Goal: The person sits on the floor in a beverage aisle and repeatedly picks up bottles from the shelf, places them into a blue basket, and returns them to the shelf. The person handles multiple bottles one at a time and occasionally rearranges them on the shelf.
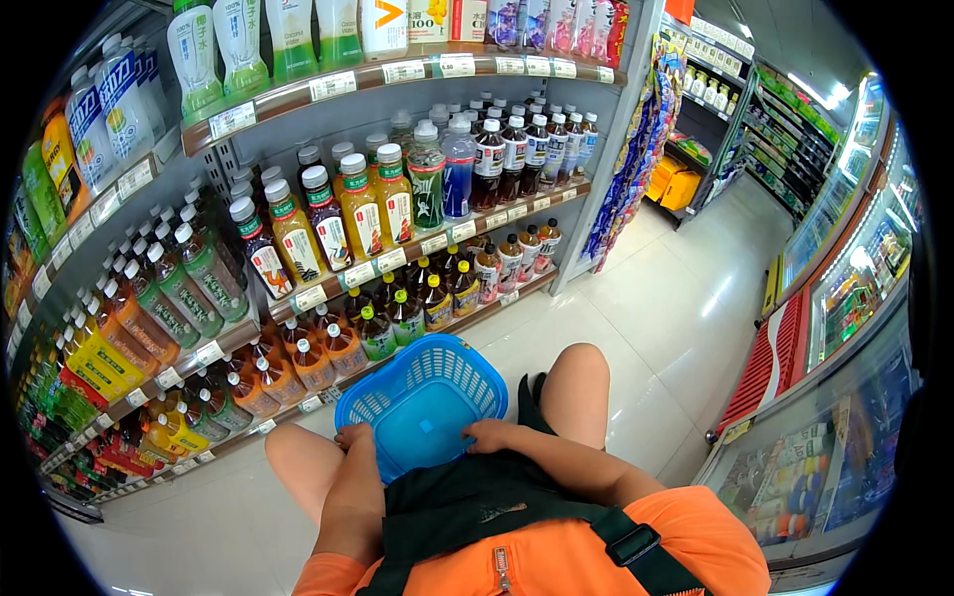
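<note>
A blue plastic shopping basket (406,413) with slotted walls sits between my bent knees, close against the lower drink shelf. My left hand (355,435) grips its left rim, and my right hand (486,436) has hold of the right rim. The fingers are partly hidden behind the basket's edge. Inside, the flat bottom shows with a small pale square on it. Just beyond the basket stand bottles with green labels (378,331) and bottles with orange labels (311,363) on the bottom shelf.
Juice bottles (358,205) line the middle shelf, and coconut water bottles (291,41) the upper one. Hanging snack packets (633,149) cover the shelf's end. Along the right runs a glass-fronted cooler (790,477) with a red grille (768,365). Pale floor tiles (656,298) stretch down the aisle.
</note>
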Demonstrator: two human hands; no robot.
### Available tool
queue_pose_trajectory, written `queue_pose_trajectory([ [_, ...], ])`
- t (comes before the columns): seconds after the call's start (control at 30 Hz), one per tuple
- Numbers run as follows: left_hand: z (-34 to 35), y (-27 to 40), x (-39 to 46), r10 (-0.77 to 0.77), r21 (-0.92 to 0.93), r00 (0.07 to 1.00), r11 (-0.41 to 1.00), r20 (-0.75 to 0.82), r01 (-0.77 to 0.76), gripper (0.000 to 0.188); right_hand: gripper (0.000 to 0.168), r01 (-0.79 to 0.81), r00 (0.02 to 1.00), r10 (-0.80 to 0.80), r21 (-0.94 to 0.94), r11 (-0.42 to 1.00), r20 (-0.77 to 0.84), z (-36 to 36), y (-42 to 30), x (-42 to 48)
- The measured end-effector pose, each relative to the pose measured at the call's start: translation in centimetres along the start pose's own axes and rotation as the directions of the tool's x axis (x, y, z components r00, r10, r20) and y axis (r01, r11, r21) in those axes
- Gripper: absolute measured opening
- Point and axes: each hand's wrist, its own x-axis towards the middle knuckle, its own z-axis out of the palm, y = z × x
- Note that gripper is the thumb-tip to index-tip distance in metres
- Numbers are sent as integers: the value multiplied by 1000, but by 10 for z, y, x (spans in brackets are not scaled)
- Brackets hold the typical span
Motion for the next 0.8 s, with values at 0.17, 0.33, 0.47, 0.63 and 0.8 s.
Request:
queue_pose_trajectory([
  [0.17,-6,10,-32,191,-47,972,981,140,-186,58,40,-28,947,25,-5,1000,-320,-50,-17,-59],
  [0.33,24,15,-22,345,-337,842,918,414,-210,67,31,71,292,-12,9,997,-956,-110,-3,-133],
  [0.47,34,46,-77,414,-372,670,903,616,-216,71,27,181,-116,596,573,799,-795,-77,72,-189],
  [0.63,53,82,-112,434,-407,516,897,739,-172,69,35,-289,404,889,892,349,-217,186,213,-169],
  [0.8,46,112,-97,368,-303,650,928,664,-217,55,35,-659,568,668,752,19,481,245,156,-147],
])
